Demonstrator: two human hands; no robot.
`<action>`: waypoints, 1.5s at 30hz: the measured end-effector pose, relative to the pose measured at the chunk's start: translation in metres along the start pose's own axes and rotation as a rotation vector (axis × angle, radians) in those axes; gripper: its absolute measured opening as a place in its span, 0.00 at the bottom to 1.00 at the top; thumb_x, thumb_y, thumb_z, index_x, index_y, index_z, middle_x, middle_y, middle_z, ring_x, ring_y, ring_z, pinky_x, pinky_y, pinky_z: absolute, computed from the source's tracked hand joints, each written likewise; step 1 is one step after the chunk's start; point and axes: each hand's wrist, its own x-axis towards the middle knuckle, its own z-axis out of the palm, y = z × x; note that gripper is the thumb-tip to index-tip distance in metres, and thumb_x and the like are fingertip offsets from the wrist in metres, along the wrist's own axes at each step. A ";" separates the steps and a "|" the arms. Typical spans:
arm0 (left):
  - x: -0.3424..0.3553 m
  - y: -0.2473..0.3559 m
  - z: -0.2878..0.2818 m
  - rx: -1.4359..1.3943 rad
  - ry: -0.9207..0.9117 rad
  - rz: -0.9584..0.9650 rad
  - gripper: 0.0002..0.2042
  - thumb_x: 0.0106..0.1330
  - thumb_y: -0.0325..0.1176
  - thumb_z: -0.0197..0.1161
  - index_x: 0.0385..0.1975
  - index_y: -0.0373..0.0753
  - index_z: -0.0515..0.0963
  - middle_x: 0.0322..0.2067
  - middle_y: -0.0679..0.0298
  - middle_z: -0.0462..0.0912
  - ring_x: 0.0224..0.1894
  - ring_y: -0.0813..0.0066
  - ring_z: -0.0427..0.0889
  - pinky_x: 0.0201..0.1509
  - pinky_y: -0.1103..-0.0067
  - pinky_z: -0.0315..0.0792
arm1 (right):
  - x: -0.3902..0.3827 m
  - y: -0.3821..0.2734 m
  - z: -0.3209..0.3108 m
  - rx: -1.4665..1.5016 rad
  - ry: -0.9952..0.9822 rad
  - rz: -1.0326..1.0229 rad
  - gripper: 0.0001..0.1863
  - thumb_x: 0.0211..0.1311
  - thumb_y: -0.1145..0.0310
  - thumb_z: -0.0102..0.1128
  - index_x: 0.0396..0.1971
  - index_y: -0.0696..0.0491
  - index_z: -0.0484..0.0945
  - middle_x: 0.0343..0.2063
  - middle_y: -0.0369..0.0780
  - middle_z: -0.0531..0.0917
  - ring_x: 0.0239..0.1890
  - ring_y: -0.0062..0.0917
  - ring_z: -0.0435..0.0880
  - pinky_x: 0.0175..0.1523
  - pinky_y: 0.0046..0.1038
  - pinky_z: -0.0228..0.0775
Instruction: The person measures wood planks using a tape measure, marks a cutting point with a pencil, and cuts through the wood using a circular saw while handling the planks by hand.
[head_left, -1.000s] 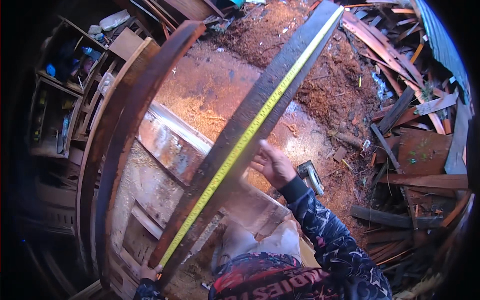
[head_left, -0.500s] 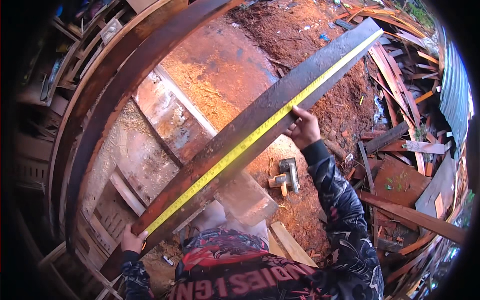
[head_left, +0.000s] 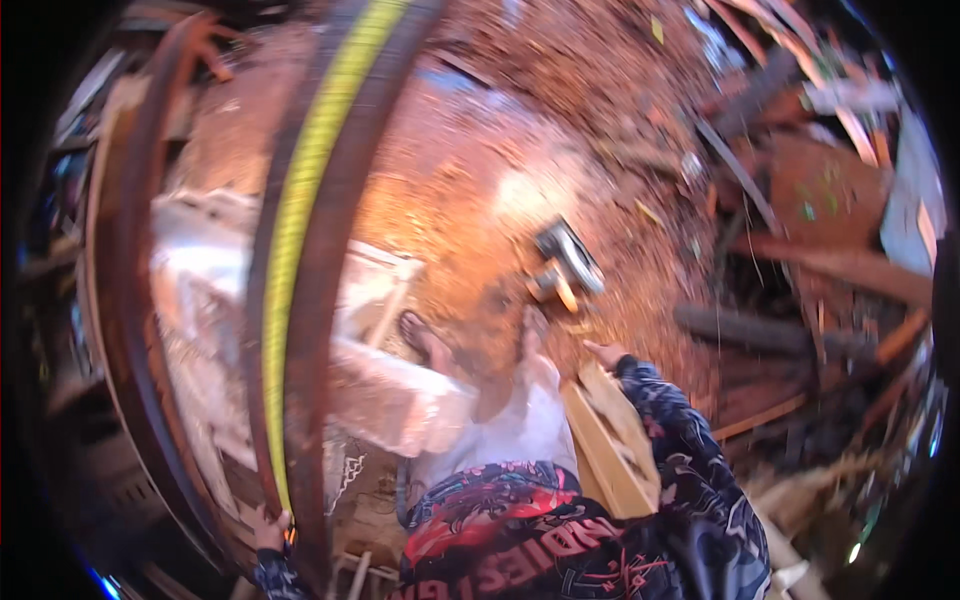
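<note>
A yellow tape measure lies stretched along a long dark wooden beam, which runs from my lower left up past the top of the view. My left hand is closed on the tape at the beam's near end, with a small orange bit beside its fingers. Whether it also grips the wood cannot be made out. My right hand is off the beam, low on the right above some pale wood pieces. Its fingers look stretched out, slightly blurred, and nothing shows in them.
A circular saw rests on the sawdust-covered ground ahead of my feet. A thick wood block lies by my legs. Another long beam curves along the left. Scrap boards are heaped on the right.
My right hand has let go of the tape and beam and dropped toward me. My view has turned, so the beam now stands steeper and farther left. My left hand stays at the near end.
</note>
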 end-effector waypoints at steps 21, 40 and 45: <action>0.007 0.005 -0.032 0.330 0.304 -0.363 0.37 0.66 0.37 0.61 0.72 0.43 0.48 0.57 0.49 0.70 0.55 0.57 0.70 0.59 0.64 0.68 | 0.309 -0.036 0.031 -0.199 0.297 -0.207 0.44 0.40 0.40 0.72 0.59 0.46 0.73 0.51 0.42 0.81 0.57 0.39 0.77 0.63 0.47 0.63; -0.004 -0.009 0.001 0.054 0.124 0.073 0.37 0.52 0.35 0.75 0.62 0.32 0.65 0.45 0.52 0.83 0.43 0.66 0.83 0.50 0.73 0.74 | -0.290 -0.121 -0.092 0.385 0.231 -0.691 0.11 0.56 0.66 0.68 0.31 0.58 0.79 0.18 0.34 0.77 0.17 0.18 0.76 0.22 0.23 0.67; -0.015 0.031 0.011 0.239 0.158 0.021 0.36 0.52 0.42 0.75 0.61 0.40 0.69 0.49 0.53 0.82 0.52 0.58 0.81 0.57 0.69 0.71 | -0.482 -0.117 -0.091 0.486 0.233 -0.859 0.11 0.50 0.73 0.66 0.35 0.61 0.80 0.24 0.35 0.81 0.21 0.17 0.77 0.27 0.21 0.69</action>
